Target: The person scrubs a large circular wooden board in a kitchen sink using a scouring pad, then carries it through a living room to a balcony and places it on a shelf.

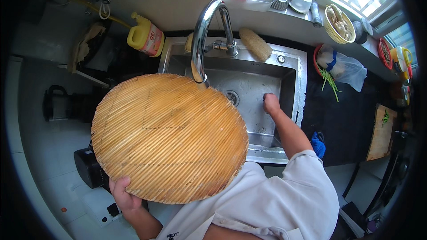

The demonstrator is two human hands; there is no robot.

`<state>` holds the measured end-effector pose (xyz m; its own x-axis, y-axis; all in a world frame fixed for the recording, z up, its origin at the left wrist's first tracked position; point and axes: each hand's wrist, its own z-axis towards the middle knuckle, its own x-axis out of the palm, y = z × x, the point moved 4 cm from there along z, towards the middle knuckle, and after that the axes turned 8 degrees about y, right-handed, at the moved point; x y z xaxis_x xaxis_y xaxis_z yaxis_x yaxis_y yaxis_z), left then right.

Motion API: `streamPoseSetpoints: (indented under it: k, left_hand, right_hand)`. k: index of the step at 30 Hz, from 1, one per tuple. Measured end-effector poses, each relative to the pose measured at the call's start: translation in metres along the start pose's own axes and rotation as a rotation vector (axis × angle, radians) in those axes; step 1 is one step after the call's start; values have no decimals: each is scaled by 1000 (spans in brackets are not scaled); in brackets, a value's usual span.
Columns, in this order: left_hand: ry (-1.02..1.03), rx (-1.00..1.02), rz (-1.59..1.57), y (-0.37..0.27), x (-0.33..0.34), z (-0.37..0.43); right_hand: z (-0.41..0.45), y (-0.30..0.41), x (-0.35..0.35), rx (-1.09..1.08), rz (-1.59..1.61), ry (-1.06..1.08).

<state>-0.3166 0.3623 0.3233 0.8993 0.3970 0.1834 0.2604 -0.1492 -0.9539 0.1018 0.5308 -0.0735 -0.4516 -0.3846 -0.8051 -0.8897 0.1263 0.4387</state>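
My left hand [125, 193] grips the lower left rim of a large round mat of stitched plant stalks [170, 136]. The mat is tilted over the left part of the stainless steel sink [247, 120], with its upper edge near the spout of the chrome faucet [196, 56]. My right hand [272, 103] is down inside the basin, right of the drain strainer [232, 97]. Its fingers look curled, and a small dark patch shows at their front. Whether that is something held, I cannot tell.
A dried loofah [256, 45] lies behind the basin, and a yellow detergent jug [145, 36] stands at the left. Rightward are a plastic bag [343, 68], green stalks [330, 81], a blue cloth [318, 145] and a wooden cutting board [380, 136]. The windowsill holds a yellow basket [340, 28].
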Motion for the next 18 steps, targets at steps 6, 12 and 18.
streamPoseSetpoints:
  k: [6,12,18]
  left_hand:
    - [-26,-53,18,0,-7,0]
    - [8,-29,7,-8,-6,5]
    - [-52,-54,55,3,-35,3]
  right_hand:
    - [-71,108,-117,-453,205,-542]
    - [-77,-11,17,-65,-178,342]
    - [-114,115,-121,-452,289,-471]
